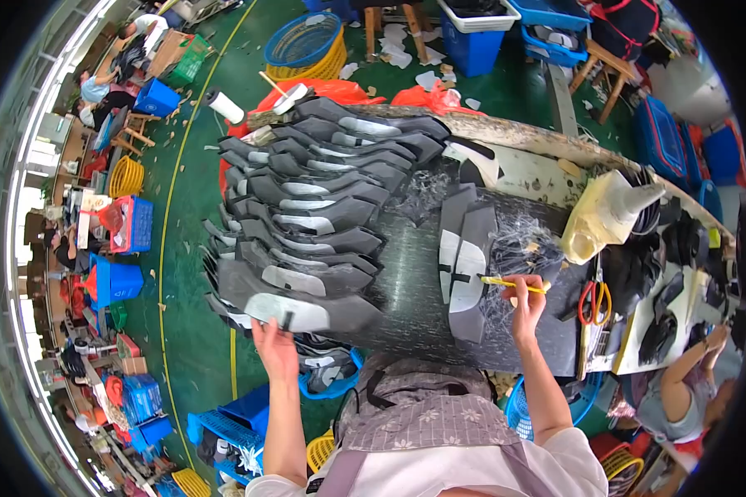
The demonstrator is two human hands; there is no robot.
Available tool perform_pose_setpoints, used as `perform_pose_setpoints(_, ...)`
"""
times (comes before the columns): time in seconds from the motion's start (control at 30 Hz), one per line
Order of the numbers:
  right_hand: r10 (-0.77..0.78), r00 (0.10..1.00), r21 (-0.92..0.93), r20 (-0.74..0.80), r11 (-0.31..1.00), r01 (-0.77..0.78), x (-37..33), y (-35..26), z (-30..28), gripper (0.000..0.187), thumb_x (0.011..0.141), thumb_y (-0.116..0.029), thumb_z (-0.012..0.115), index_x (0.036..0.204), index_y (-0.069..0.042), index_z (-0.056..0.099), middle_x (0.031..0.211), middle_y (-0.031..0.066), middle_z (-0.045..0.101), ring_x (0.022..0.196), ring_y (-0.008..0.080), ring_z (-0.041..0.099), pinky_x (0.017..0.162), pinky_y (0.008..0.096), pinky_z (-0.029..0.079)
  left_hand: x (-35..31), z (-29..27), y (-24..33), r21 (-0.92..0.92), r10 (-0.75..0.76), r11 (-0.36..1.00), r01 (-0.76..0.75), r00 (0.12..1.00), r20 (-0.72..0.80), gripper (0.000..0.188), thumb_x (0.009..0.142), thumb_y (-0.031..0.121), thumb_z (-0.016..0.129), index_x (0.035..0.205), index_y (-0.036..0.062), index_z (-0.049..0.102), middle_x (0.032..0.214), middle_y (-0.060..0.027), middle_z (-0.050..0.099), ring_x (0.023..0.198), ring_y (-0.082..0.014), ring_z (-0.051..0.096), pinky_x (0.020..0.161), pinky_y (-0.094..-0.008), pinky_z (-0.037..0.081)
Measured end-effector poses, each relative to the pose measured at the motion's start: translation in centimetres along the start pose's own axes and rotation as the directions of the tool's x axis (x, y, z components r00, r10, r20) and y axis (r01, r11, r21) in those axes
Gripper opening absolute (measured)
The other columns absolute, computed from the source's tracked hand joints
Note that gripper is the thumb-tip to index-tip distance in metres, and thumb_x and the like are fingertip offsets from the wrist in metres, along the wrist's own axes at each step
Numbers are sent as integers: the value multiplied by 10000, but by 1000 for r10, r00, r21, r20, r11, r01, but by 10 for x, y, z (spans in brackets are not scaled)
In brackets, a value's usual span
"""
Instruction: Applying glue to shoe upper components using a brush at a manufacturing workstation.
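Note:
My left hand point(276, 349) pinches the lower edge of a dark grey shoe upper piece point(286, 311) with a pale grey panel, at the near end of the rows. Its right end is slightly blurred. Behind it, several rows of similar overlapping pieces point(311, 187) cover the table's left part. My right hand point(525, 308) is closed around a thin yellow brush point(501, 282), whose dark tip reaches the pale panel of one of two overlapping upper pieces point(473, 248) at mid table. Whether the tip touches the panel, I cannot tell.
On the right of the dark table point(402, 286) stand a cut-open yellowish container point(587, 224) and orange-handled scissors point(588, 305). A white spool point(224, 108) is near the far left corner. Blue baskets point(327, 379) stand below the near edge. A co-worker's hands point(713, 341) show at right.

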State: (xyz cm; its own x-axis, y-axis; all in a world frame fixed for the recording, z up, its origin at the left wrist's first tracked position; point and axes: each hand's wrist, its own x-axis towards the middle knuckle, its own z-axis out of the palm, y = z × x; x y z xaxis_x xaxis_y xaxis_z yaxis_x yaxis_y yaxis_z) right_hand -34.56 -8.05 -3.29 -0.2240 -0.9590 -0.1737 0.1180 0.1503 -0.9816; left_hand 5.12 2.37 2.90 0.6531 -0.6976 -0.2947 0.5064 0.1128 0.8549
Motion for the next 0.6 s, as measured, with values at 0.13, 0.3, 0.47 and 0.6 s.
perform_pose_setpoints(0.13,-161,986,-71,-35,985,158,11,-22,4,124,909,-126,503,867,-11,528,840,81,627,620,87,534,588,218,439,67,-93,-29,23,22,1000,-18,975,-221,376,848,30,539,1212,51,446,1125,-70,513,977,-171,514,881,-324,401)
perform_pose_setpoints(0.3,-455,841,-543,-291,803,247,70,-38,-83,136,874,-141,578,849,-7,576,715,15,574,554,80,463,541,225,402,32,-16,-13,819,677,438,-370,735,-29,361,856,65,529,1204,6,453,1210,-103,463,1028,-196,460,847,-318,380)
perform_pose_setpoints(0.47,-330,925,-804,-191,593,45,101,-45,-106,205,856,-207,601,846,-3,594,590,45,524,473,89,448,447,249,359,-1,111,-75,626,49,642,-444,838,544,240,907,131,494,1109,7,531,1105,-85,565,984,-177,540,897,-296,402)
perform_pose_setpoints(0.6,-19,922,-104,-386,994,-23,78,-49,-45,301,870,-330,564,817,-36,599,537,-2,511,447,77,449,444,224,349,8,158,-176,584,-331,800,-138,710,621,467,856,27,521,1301,-5,381,1169,-135,548,1020,-178,553,845,-265,446)
